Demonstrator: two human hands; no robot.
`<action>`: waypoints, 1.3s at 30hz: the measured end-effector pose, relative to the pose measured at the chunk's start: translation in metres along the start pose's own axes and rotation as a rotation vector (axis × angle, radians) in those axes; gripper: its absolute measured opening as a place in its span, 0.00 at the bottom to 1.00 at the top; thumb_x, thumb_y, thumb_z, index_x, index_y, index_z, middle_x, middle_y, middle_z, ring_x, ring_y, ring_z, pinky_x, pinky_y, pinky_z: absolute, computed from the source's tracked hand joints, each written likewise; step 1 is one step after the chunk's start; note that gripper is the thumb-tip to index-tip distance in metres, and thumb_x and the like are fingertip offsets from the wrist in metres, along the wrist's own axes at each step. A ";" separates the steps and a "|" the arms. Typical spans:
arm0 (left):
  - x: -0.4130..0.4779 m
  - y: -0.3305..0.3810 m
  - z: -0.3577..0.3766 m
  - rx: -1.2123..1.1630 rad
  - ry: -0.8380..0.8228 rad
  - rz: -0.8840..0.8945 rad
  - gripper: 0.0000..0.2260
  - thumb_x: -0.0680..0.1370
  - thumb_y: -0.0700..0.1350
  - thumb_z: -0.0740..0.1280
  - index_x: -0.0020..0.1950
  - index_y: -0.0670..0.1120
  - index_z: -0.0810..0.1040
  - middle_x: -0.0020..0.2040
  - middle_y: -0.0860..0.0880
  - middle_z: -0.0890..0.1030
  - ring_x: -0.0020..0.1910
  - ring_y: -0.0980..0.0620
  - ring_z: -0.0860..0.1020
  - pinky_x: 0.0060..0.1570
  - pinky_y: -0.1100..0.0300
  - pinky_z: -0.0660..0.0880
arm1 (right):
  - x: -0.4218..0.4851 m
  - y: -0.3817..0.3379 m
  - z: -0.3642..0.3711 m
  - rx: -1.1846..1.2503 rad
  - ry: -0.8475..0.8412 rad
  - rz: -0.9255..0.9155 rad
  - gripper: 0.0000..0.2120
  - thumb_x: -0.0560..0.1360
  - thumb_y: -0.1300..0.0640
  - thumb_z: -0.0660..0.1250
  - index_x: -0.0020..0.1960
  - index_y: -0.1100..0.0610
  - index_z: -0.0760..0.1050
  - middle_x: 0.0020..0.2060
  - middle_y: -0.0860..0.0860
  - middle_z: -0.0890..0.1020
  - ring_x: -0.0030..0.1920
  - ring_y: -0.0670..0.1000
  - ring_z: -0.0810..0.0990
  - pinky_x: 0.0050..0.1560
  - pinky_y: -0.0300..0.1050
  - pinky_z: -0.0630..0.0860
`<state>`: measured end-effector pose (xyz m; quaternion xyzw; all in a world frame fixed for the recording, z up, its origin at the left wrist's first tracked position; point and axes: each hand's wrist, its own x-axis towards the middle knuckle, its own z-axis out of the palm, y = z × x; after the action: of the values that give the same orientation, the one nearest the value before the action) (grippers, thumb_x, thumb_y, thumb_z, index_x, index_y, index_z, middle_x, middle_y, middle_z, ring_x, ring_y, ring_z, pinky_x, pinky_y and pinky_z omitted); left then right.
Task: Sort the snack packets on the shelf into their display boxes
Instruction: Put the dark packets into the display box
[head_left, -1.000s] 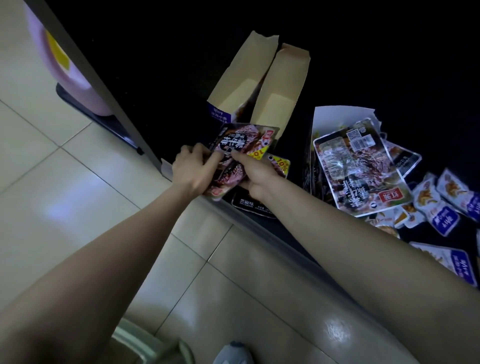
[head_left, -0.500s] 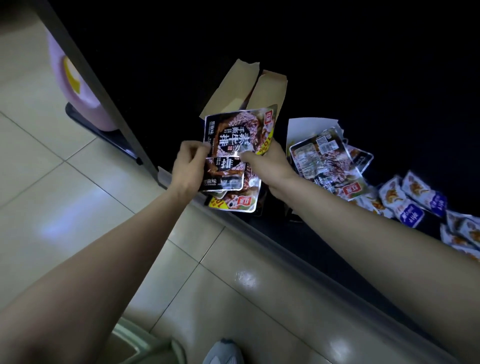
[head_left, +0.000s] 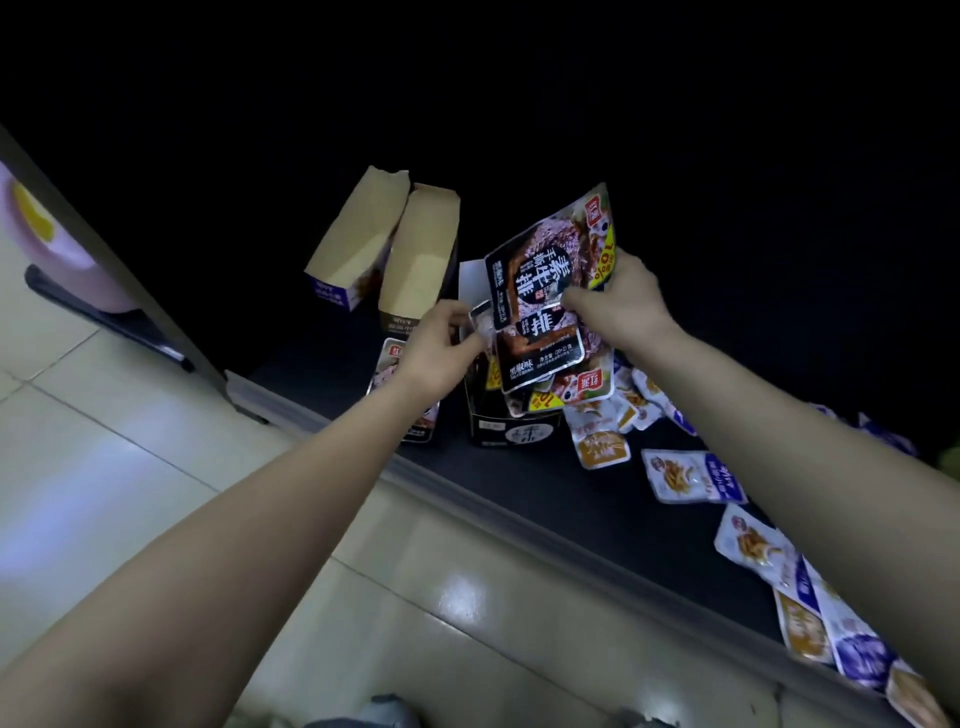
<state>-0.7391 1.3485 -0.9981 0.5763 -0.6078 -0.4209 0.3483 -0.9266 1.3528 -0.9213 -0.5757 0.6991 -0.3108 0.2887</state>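
Here L hand (head_left: 441, 348), R hand (head_left: 618, 306) grip dark pkts (head_left: 545, 265) above black box (head_left: 514, 431); purple pkts (head_left: 691, 475) near.

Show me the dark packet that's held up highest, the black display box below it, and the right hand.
dark packet (head_left: 540, 270), head view, middle of its printed front.
black display box (head_left: 511, 432), head view, its front wall.
right hand (head_left: 618, 306), head view, back of the hand.

Dim, black shelf depths, floor glare
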 end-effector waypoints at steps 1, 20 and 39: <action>-0.002 0.000 0.002 0.035 -0.005 -0.011 0.19 0.80 0.44 0.67 0.70 0.44 0.70 0.63 0.47 0.74 0.64 0.49 0.73 0.64 0.55 0.71 | 0.000 0.003 0.002 -0.032 0.001 -0.007 0.15 0.75 0.59 0.69 0.61 0.59 0.74 0.52 0.56 0.81 0.51 0.56 0.81 0.53 0.49 0.79; 0.001 -0.014 0.018 0.663 -0.030 0.141 0.26 0.82 0.52 0.60 0.78 0.45 0.60 0.75 0.45 0.59 0.75 0.45 0.50 0.72 0.51 0.51 | 0.009 0.021 0.050 -0.051 -0.028 -0.213 0.41 0.78 0.59 0.66 0.79 0.60 0.41 0.75 0.60 0.61 0.73 0.57 0.63 0.68 0.40 0.61; -0.003 -0.043 0.013 0.591 0.085 0.331 0.15 0.79 0.48 0.66 0.63 0.44 0.79 0.70 0.46 0.70 0.72 0.46 0.60 0.70 0.48 0.60 | 0.008 0.036 0.050 -0.252 0.147 -0.438 0.15 0.75 0.60 0.68 0.61 0.58 0.73 0.55 0.53 0.80 0.37 0.40 0.75 0.42 0.39 0.68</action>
<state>-0.7333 1.3537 -1.0429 0.5628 -0.7737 -0.1400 0.2551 -0.9123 1.3449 -0.9814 -0.7207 0.6099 -0.3173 0.0892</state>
